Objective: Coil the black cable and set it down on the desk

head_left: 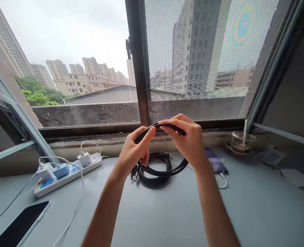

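Observation:
A black cable [157, 173] lies partly coiled on the grey desk [167, 212] below the window. Both my hands hold a loop of it raised above the coil. My left hand [135, 151] is closed on the left side of the loop, thumb on top. My right hand [189, 140] pinches the top of the loop between fingers and thumb, with the cable arcing under the wrist and back to the coil. The cable's plug end rests near my left hand by the coil.
A white power strip [64, 175] with chargers and white leads sits at left. A dark phone [20, 224] lies at the near left corner. Another phone [216, 161] with a lit screen lies behind my right hand. A glass cup with a straw [241, 140] stands on the sill at right.

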A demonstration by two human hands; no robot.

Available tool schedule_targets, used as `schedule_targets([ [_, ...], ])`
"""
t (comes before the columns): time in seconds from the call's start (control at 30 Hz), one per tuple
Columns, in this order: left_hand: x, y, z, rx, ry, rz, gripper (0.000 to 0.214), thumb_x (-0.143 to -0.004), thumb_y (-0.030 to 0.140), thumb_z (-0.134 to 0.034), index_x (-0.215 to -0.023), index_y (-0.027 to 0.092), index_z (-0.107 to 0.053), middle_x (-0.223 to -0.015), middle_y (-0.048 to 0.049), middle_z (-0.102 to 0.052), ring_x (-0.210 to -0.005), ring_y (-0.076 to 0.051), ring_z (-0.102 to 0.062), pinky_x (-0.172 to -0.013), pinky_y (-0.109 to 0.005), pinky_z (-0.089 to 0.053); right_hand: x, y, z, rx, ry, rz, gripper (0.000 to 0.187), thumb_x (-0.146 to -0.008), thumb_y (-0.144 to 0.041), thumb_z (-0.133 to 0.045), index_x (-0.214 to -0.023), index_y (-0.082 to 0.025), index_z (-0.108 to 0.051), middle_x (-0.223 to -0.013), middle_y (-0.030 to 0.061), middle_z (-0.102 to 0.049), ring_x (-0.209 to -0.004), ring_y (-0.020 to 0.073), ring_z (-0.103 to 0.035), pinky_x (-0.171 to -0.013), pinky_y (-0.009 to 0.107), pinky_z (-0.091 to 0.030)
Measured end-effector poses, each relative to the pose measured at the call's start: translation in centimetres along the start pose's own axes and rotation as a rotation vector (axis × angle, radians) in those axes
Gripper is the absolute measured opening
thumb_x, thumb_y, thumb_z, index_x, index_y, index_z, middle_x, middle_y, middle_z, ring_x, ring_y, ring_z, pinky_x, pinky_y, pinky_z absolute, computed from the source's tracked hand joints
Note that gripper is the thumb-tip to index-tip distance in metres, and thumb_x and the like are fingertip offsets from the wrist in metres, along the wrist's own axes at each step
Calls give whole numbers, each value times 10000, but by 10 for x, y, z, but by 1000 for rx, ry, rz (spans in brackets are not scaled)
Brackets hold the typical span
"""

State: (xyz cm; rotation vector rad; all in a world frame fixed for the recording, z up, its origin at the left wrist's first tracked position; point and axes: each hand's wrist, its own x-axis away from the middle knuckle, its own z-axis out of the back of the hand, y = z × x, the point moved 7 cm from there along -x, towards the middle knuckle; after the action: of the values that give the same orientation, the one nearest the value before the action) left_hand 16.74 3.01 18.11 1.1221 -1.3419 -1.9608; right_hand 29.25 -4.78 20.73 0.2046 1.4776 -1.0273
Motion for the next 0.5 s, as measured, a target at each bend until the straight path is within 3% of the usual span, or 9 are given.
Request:
schedule_targets([
  [0.1, -1, 2, 6, -56, -26, -14, 430, -740, 565, -616, -591, 191, -466, -325, 73, -345, -253, -80, -399, -299, -179, -257, 0, -3, -9, -68, -62, 7, 162, -834, -349, -608, -895, -243, -715, -789, -6, -630, -640, 89, -528, -527, 218, -404],
  [0.2, -3, 6, 20, -106, 34, -63, 472, -731, 543, -637, -503, 182, -435, -318, 53, -345, -252, -59, -351, -294, -187, -191, -1, -5, -18, -165, -97, 14, 177, -806, -355, -639, -931, -244, -698, -831, -9, -627, -657, 85, -546, -517, 204, -425],
  [0.4, 0, 17, 52, -81, 205, -157, 609, -697, 541, -673, -404, 183, -278, -327, 63, -243, -273, -25, -244, -316, -211, -109, -2, 11, -18, -78, 17, -65, 427, -771, -305, -658, -1191, -287, -581, -1127, 41, -556, -681, 80, -556, -541, 208, -503],
  [0.5, 5, 25, 64, -64, 274, -212, 630, -643, 524, -725, -385, 181, -264, -325, 68, -232, -277, -26, -242, -321, -218, -99, -2, 18, -19, -47, 54, -115, 483, -732, -313, -676, -1201, -254, -579, -1179, 73, -539, -742, 107, -584, -475, 190, -495],
])
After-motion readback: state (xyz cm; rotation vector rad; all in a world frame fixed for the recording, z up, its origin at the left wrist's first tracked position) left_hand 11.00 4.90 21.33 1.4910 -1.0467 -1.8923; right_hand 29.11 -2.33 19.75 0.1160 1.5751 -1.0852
